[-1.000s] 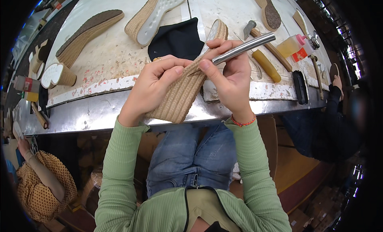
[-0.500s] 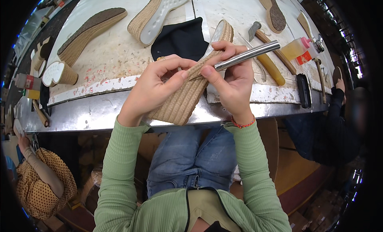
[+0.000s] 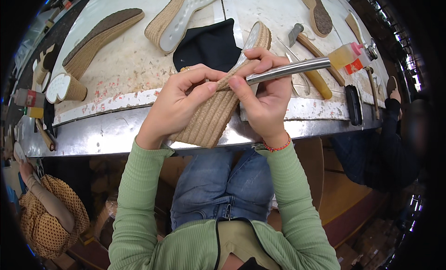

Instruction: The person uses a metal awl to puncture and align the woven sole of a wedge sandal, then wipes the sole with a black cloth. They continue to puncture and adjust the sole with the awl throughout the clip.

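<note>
Your left hand (image 3: 179, 105) closes around the jute-wrapped wedge sole (image 3: 216, 119), fingers curled over its upper side and thumb pressing near the top of the braided wall. Your right hand (image 3: 265, 100) grips a metal rod tool (image 3: 288, 69), holding it across the sole's upper edge, with its fingertips pinched right where the tool's near end meets the jute braid. The sole sits tilted, its heel end hanging out past the workbench's front metal edge (image 3: 116, 135) above your lap and its toe end pointing up over the bench top, touching both hands.

Behind your hands, near the middle of the bench, lies a black cloth (image 3: 209, 44). Toward the far edge rests another wedge sole with a white insole face (image 3: 179, 16), and toward the far left corner a brown-topped wedge sole (image 3: 100, 35) lies on its side. Near the left edge sits a small wedge heel piece (image 3: 65, 88). On the right side of the bench, a wooden-handled hammer (image 3: 309, 42) lies just beside a yellow-handled tool (image 3: 318, 79), with a pale glue bottle with a pink cap (image 3: 346, 54) next to them and a flat black bar (image 3: 354, 104) close to the front right edge. Another person's sleeve in a spotted fabric (image 3: 46, 214) shows below the bench at the left.
</note>
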